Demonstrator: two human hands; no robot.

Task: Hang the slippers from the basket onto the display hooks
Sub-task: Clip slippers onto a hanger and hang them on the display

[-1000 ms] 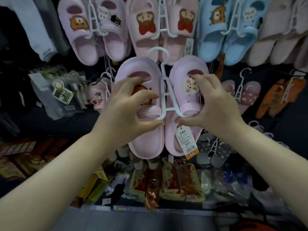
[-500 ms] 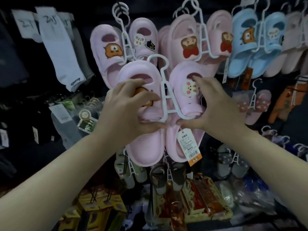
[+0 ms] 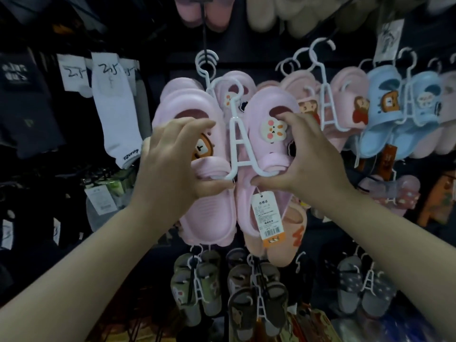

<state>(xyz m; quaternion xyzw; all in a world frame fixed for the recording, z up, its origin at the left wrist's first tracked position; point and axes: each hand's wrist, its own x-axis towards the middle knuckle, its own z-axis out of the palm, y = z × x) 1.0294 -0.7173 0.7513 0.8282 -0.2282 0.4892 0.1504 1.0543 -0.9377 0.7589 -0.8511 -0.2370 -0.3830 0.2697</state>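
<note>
I hold a pair of pale pink slippers on a white plastic hanger (image 3: 238,146) up against the display wall. My left hand (image 3: 172,164) grips the left slipper (image 3: 195,114), the one with a brown bear badge. My right hand (image 3: 306,154) grips the right slipper (image 3: 269,107), which has a rabbit badge, and a price tag (image 3: 267,218) dangles below it. The hanger's hook (image 3: 225,86) sits just below the white hooks (image 3: 206,61) of another pink pair hanging on a black display peg (image 3: 203,25). The basket is out of view.
To the right hang pink slippers (image 3: 345,107) and blue slippers (image 3: 385,112) on white hangers. White socks (image 3: 116,112) hang on the left. Grey and green slippers (image 3: 197,285) hang lower down, with an orange pair (image 3: 288,233) behind the tag.
Both hands have lifted the pink pair higher along the wall, bringing its hook up close to the peg's hangers. My view has tilted upward.
</note>
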